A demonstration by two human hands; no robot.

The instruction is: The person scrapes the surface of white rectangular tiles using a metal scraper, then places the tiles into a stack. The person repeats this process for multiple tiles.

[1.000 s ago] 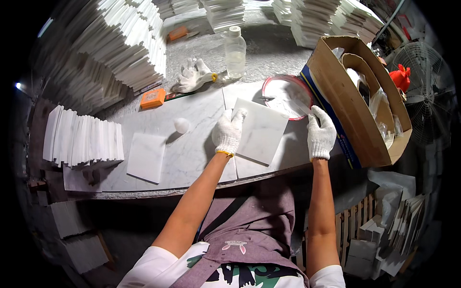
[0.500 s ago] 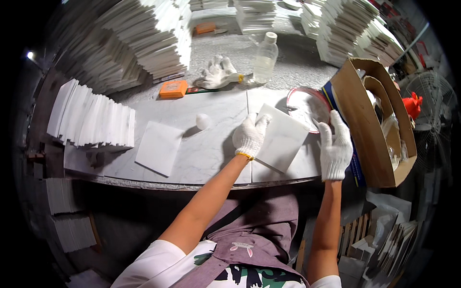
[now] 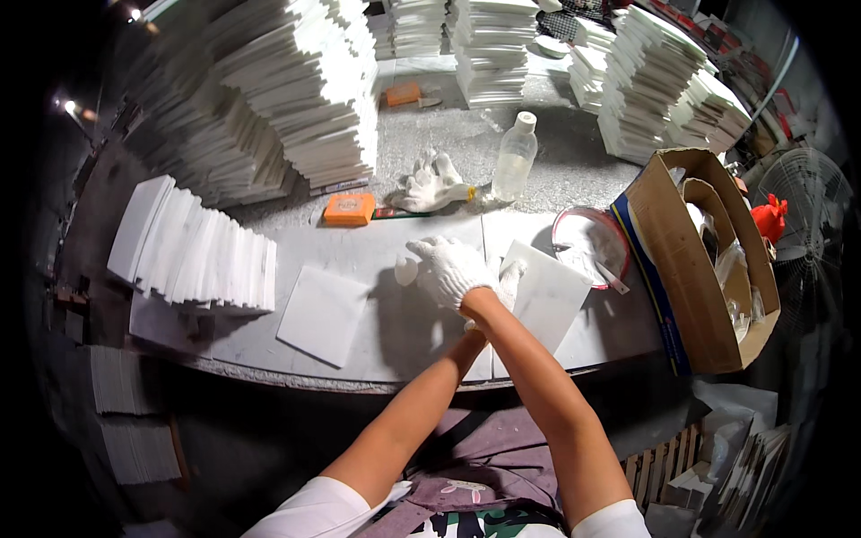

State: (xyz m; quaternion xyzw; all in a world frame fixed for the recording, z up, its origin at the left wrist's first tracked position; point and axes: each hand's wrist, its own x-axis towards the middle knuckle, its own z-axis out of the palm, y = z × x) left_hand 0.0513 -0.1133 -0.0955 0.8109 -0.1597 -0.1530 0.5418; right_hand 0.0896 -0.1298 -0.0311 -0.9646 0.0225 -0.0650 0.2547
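Note:
Both my hands wear white knit gloves, and my right forearm crosses over the left. My right hand (image 3: pixel 448 272) reaches left with fingers stretched out around a small white rounded lump (image 3: pixel 406 272); its fingers look apart. Beneath that wrist, my left hand (image 3: pixel 509 285) is largely hidden, its visible fingers on the left edge of a flat white tile (image 3: pixel 549 300). Another white tile (image 3: pixel 323 316) lies flat to the left. A red-rimmed round tub (image 3: pixel 558 231) holds white material, and a flat-handled tool (image 3: pixel 613 280) leans over its near rim.
Tile stacks stand at left (image 3: pixel 202 247), far left (image 3: pixel 314 99) and far right (image 3: pixel 641 85). Behind my hands are a clear bottle (image 3: pixel 515 163), spare gloves (image 3: pixel 430 186) and an orange box (image 3: pixel 349 209). An open cardboard box (image 3: pixel 659 251) borders the right side, near a fan (image 3: pixel 807 211).
My right hand has crossed from beside the tub, over my left wrist, to the white lump. My left hand stays at the tile. The head view has tilted upward.

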